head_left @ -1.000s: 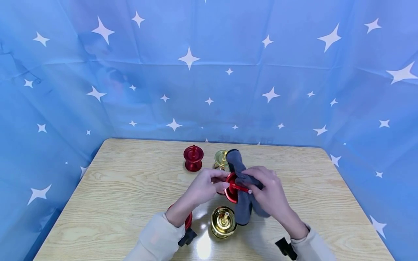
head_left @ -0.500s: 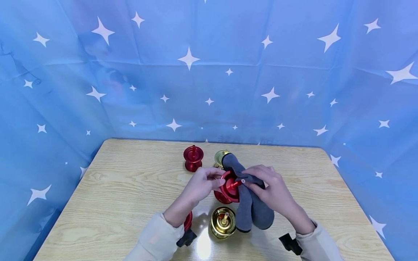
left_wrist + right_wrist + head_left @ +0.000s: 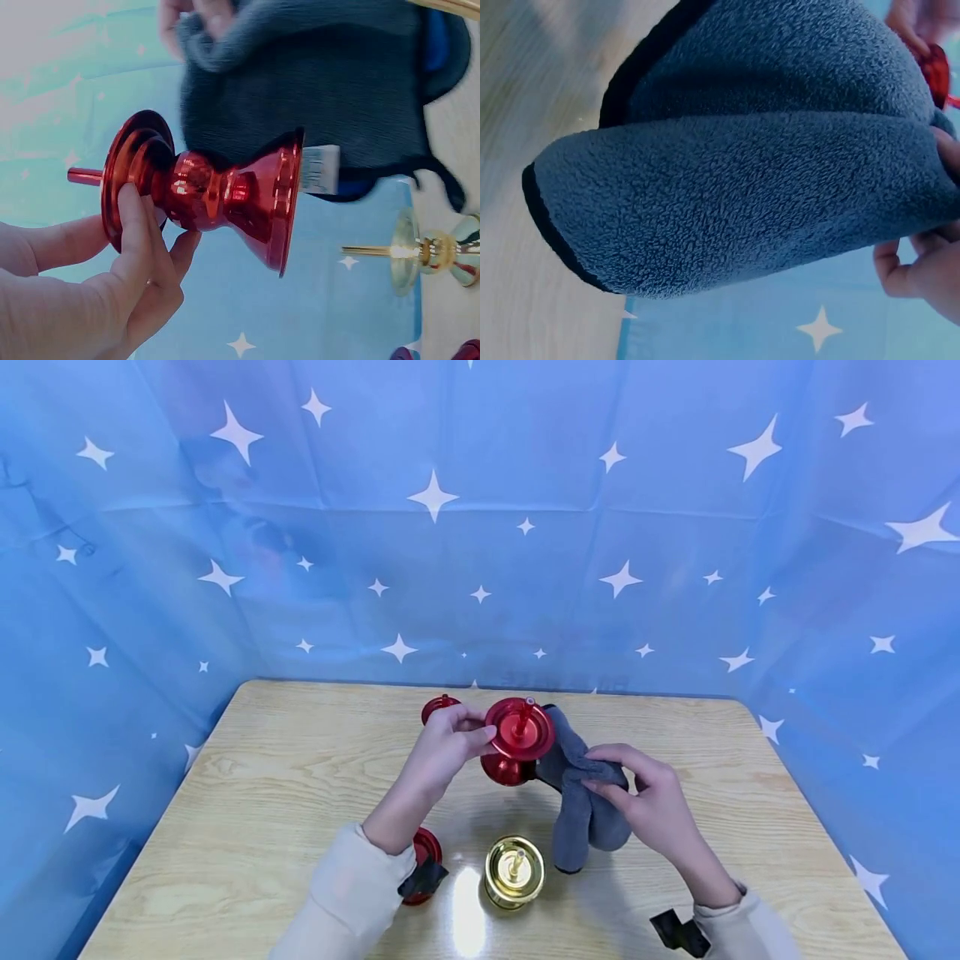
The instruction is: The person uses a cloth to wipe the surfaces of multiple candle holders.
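Observation:
My left hand point(image 3: 442, 752) pinches a shiny red metal candle holder point(image 3: 202, 187) by its dished rim, with the thin stem on top pointing up and slightly tilted. The holder is raised above the table. Just to its right, my right hand point(image 3: 648, 793) pinches a grey plush cloth point(image 3: 581, 802) with dark edging, which hangs down in folds. In the left wrist view the cloth hangs behind the holder, a white label showing near the holder's base. The right wrist view is mostly filled by the cloth's fuzzy surface, with the right fingers point(image 3: 926, 274) at its edge.
A gold candle holder point(image 3: 514, 872) stands near the front of the wooden table point(image 3: 285, 777). Another red one point(image 3: 426, 847) is partly hidden by the left wrist, and a further red one point(image 3: 437, 704) stands behind the left hand. The left wrist view shows a paler gold holder point(image 3: 405, 251).
The red candle holder has moved away from me and turned more upright, its stem now pointing up. The cloth has come off its stem and shifted right with my right hand.

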`<state>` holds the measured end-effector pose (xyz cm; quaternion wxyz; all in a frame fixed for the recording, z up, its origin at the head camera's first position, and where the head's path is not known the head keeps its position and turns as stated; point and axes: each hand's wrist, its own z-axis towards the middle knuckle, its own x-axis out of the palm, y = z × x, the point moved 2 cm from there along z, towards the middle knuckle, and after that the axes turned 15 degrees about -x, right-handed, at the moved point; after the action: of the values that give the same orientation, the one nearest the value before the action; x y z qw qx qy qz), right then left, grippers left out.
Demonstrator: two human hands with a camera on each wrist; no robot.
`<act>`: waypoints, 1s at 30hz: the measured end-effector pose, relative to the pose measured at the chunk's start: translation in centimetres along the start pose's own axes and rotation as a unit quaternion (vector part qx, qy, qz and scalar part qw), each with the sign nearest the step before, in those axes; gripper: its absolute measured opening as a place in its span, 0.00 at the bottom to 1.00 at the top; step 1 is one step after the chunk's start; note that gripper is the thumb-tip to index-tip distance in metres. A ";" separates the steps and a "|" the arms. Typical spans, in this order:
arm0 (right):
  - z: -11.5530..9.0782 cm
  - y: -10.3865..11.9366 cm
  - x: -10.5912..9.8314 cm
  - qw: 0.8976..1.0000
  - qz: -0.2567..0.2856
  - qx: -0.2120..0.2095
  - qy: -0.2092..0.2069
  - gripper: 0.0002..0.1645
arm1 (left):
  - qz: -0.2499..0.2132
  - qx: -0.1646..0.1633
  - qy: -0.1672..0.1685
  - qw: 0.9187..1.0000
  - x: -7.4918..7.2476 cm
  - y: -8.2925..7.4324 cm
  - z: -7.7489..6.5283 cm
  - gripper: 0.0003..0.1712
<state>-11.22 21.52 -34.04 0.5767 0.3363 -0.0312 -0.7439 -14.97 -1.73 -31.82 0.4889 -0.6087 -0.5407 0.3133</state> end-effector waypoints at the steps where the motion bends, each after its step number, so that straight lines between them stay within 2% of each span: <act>1: -0.1 0.0 0.2 1.000 0.000 0.000 0.001 0.27 | -0.004 -0.003 0.000 1.000 0.1 -0.2 0.0 0.10; 7: -0.2 0.4 1.2 1.000 0.004 0.002 0.000 0.26 | -0.018 -0.017 0.019 1.000 0.7 -0.1 -0.2 0.11; 13: -0.3 0.6 2.1 0.997 0.072 0.013 -0.023 0.24 | -0.017 -0.026 0.037 0.999 1.4 1.1 0.1 0.11; 17: -0.3 0.6 2.1 0.996 0.065 0.039 -0.038 0.22 | 0.034 -0.008 0.032 0.999 1.3 1.8 0.1 0.16; 20: -0.1 0.7 1.8 0.996 0.047 0.060 -0.055 0.21 | 0.090 0.004 0.025 0.996 1.2 2.0 0.0 0.18; 22: 0.2 0.8 1.5 0.994 0.045 0.076 -0.069 0.20 | 0.108 0.010 0.032 0.994 1.1 2.0 0.0 0.18; 26: 0.9 1.1 1.1 0.988 0.054 0.108 -0.093 0.18 | 0.093 0.027 0.056 0.994 1.3 2.1 -0.1 0.17; 30: 1.2 1.4 1.0 0.983 0.048 0.152 -0.094 0.16 | 0.085 0.050 0.036 0.994 1.6 2.3 -0.1 0.17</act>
<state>-10.83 19.76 -32.96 0.5483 0.3470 -0.2139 -0.7302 -13.74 -0.03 -33.69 0.5095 -0.6379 -0.4526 0.3587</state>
